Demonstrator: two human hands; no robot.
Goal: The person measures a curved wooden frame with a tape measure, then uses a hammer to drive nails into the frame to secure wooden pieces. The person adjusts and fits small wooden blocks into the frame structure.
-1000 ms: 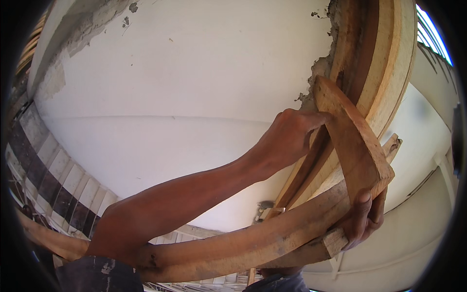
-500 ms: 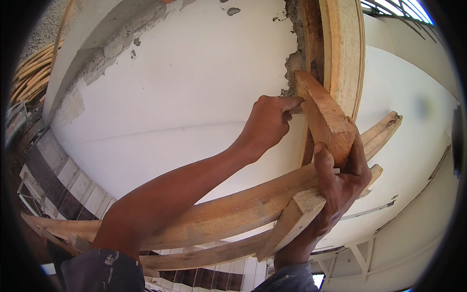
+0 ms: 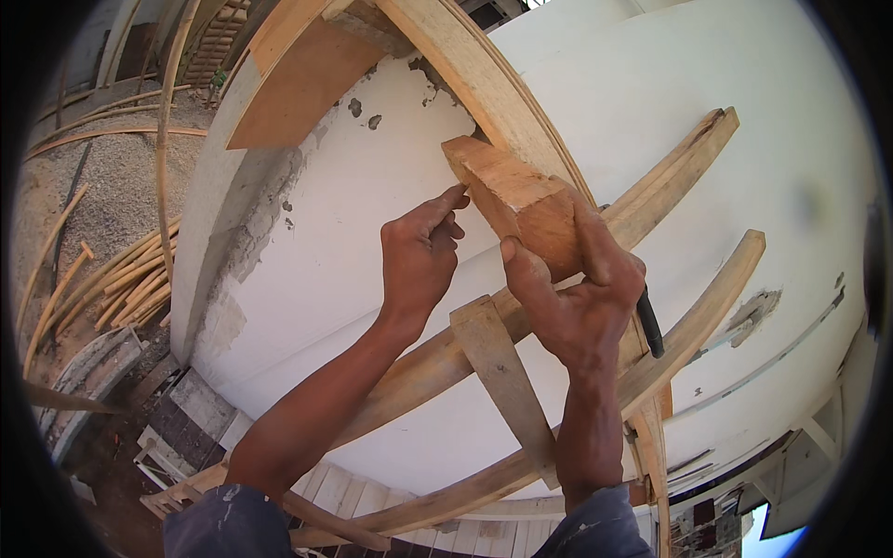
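Note:
A short, thick wooden block (image 3: 521, 200) is in my right hand (image 3: 586, 293), whose thumb and fingers close around its near end. The block is tilted, its far end pointing up and left in front of the upright plank (image 3: 484, 74). At the block's left edge is my left hand (image 3: 417, 251), its fingers curled and index fingertip at or touching the wood. Whether anything small is pinched in those fingers cannot be made out. Beside my right wrist, a dark handle (image 3: 649, 324) sticks out, its other end hidden.
Long wooden rails (image 3: 409, 386) cross below my hands, joined by a short wooden crosspiece (image 3: 502, 381). Behind stands a white wall (image 3: 344, 214) with chipped plaster. At the left, bamboo poles (image 3: 130, 279) lie on gravel, and a brown board (image 3: 302, 84) is at the upper left.
The view has swung, showing more ground at the left. Both hands and the block appear further left. The dark handle and more of the rails have come into sight.

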